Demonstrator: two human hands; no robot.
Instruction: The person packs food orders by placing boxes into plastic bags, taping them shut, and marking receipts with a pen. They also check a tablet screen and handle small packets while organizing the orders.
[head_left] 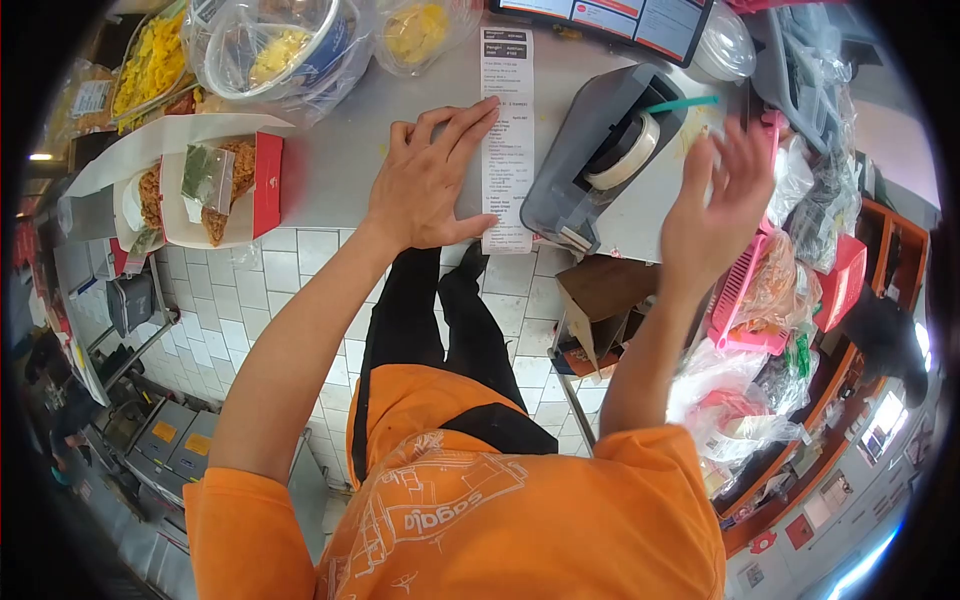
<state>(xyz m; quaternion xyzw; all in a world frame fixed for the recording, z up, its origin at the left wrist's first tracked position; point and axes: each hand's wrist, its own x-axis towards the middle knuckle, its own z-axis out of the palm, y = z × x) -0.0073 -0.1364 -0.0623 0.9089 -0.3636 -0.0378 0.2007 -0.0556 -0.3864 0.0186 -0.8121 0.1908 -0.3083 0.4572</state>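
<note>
Left hand (428,185) spreads wide onto the receipt (511,150); blurred right hand (712,205), also wide, is raised.

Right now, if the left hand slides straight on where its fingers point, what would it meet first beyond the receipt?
The left hand would probably meet the lit screen, though depth is unclear.

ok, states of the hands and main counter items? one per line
left hand: open, touching the receipt
right hand: open, raised, slightly blurred
receipt: laid out flat, printed side up
tape dispenser: loaded with a tape roll
red box: open, fried chicken inside
tablet: screen on
</note>
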